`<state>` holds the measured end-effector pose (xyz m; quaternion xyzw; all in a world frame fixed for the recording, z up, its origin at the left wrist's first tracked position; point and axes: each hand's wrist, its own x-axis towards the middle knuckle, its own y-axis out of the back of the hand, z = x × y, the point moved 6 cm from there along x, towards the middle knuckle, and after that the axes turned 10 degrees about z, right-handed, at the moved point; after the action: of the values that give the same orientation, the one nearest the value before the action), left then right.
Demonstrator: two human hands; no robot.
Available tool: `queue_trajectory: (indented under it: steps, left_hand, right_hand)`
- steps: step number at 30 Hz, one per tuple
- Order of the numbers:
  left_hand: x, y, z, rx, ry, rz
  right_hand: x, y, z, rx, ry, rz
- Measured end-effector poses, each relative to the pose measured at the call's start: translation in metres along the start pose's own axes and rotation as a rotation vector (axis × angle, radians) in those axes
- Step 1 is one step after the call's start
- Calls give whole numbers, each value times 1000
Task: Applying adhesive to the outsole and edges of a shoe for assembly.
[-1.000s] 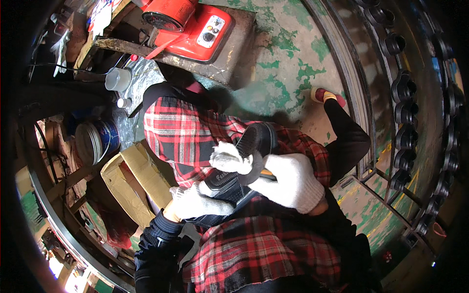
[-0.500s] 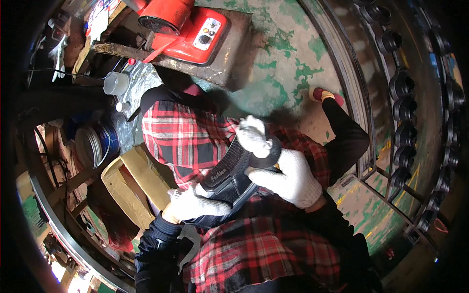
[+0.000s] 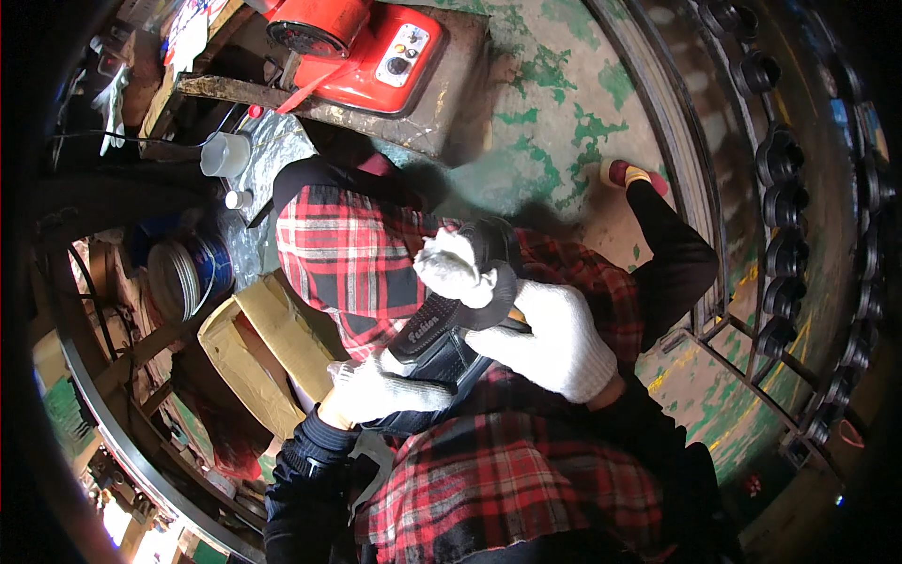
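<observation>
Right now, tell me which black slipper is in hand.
The black slipper held by the gloved left hand, over the plaid cloth; the other slippers line the right side.

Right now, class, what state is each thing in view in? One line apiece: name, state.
Black shoe: held, not worn
Left hand: gloved, gripping the black shoe
Right hand: gloved, fingers bent, hold partly hidden
White cloth: bunched up
Cardboard box: open
Plastic cup: open-topped
Red machine: upright, running or not unclear
Rack footwear: set out in rows

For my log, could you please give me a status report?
Left hand gripping black shoe. Right hand holding tool with white wad. Wad partly hiding shoe.
</observation>
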<state>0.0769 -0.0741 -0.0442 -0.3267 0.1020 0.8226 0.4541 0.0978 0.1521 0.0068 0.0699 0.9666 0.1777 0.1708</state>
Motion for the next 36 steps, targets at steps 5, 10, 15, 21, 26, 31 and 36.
queue_trajectory:
  steps: [5, 10, 15, 21, 26, 31, 36]
  left_hand:
    - [-4, -1, 1, -33, 18, 19]
    - [-5, -3, -6, 3, 85, 18]
    - [-5, -2, -9, -26, 1, 9]
    - [-3, -1, -15, -57, 32, -37]
    - [-4, 0, -5, 79, -70, -24]
    - [-2, -1, -5, -148, 68, -16]
    - [-6, -2, 5, -83, 35, 33]
  right_hand:
    - [0, 9, -2, -62, -17, 21]
    - [-1, 4, -8, 166, 22, 24]
    - [-2, 8, -1, -210, 35, 23]
    - [-2, 6, 1, 48, -70, -18]
    - [2, 11, -5, -256, 18, -1]
    - [0, 6, -13, 84, 33, 3]
    - [3, 8, -6, -201, -24, 38]
